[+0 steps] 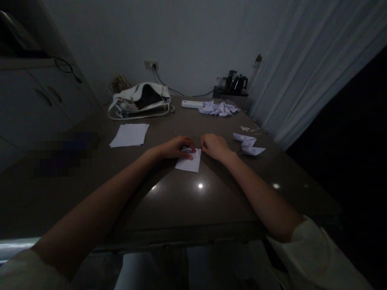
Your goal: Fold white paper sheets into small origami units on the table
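I have a narrow gap between the left hand (179,147) and right hand (214,146). Forward of both, the table (169,209) offers an open lane up to the bar (192,104) and paper pile (219,108). Sheets (130,135) and bag (130,94) obstruct my left; folded papers (250,148) obstruct my right. Nearside, free surface extends between the forearms (102,205).

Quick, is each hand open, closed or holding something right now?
Left hand: partly open, resting on the small white paper.
Right hand: curled closed beside it; whether it holds anything cannot be told.
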The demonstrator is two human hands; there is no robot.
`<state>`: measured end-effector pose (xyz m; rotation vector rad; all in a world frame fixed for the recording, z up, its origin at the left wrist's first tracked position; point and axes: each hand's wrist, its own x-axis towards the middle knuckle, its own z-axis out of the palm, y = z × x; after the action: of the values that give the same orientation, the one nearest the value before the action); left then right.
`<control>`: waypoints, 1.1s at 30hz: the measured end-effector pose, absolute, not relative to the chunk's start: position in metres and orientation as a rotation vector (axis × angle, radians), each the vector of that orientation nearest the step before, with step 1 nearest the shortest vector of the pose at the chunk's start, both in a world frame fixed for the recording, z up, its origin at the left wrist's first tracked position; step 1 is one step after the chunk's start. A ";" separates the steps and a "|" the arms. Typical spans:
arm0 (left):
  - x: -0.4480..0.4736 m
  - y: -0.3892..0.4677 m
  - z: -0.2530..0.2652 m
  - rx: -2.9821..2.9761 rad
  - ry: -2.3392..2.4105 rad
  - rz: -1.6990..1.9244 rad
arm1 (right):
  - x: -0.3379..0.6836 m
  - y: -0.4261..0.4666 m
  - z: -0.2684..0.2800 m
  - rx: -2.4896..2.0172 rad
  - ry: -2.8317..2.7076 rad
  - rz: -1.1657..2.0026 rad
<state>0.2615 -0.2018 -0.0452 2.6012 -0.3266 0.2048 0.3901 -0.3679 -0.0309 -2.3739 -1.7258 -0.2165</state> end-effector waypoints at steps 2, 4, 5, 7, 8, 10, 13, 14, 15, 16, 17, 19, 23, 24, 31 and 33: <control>0.261 -0.202 -0.045 2.612 -0.302 0.217 | 0.393 -0.369 -0.033 -2.357 -1.712 -0.235; 0.260 -0.202 -0.046 2.621 -0.267 0.230 | 0.398 -0.370 -0.036 -2.321 -1.720 -0.220; 0.261 -0.201 -0.047 2.623 -0.247 0.235 | 0.400 -0.370 -0.037 -2.299 -1.727 -0.204; 0.261 -0.199 -0.049 2.628 -0.202 0.250 | 0.403 -0.370 -0.039 -2.255 -1.747 -0.164; 0.262 -0.199 -0.050 2.629 -0.178 0.259 | 0.404 -0.370 -0.040 -2.230 -1.760 -0.140; 0.262 -0.197 -0.052 2.629 -0.132 0.286 | 0.406 -0.368 -0.043 -2.163 -1.792 -0.089; 0.262 -0.196 -0.054 2.617 -0.089 0.319 | 0.408 -0.366 -0.047 -2.027 -1.821 -0.016; 0.262 -0.196 -0.055 2.611 -0.083 0.324 | 0.409 -0.365 -0.049 -1.975 -1.817 0.016; 0.262 -0.196 -0.055 2.606 -0.079 0.329 | 0.409 -0.365 -0.051 -1.921 -1.802 0.059; 0.262 -0.196 -0.055 2.603 -0.078 0.334 | 0.409 -0.363 -0.053 -1.863 -1.776 0.115; 0.262 -0.196 -0.055 2.601 -0.079 0.340 | 0.410 -0.362 -0.055 -1.803 -1.741 0.173; 0.261 -0.196 -0.054 2.600 -0.080 0.358 | 0.410 -0.359 -0.059 -1.697 -1.667 0.276; 0.260 -0.196 -0.053 2.601 -0.073 0.408 | 0.410 -0.355 -0.065 -1.584 -1.580 0.372; 0.260 -0.196 -0.053 2.604 -0.070 0.423 | 0.410 -0.354 -0.066 -1.579 -1.571 0.374; 0.257 -0.193 -0.053 2.616 -0.045 0.478 | 0.413 -0.355 -0.060 -1.751 -1.545 0.090; 0.256 -0.194 -0.053 2.612 -0.070 0.490 | 0.414 -0.357 -0.058 -1.773 -1.554 0.048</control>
<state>0.2563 -0.1936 -0.0526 2.6122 -0.0701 0.4902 0.4141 -0.3568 -0.0577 -1.7729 -1.5542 0.0476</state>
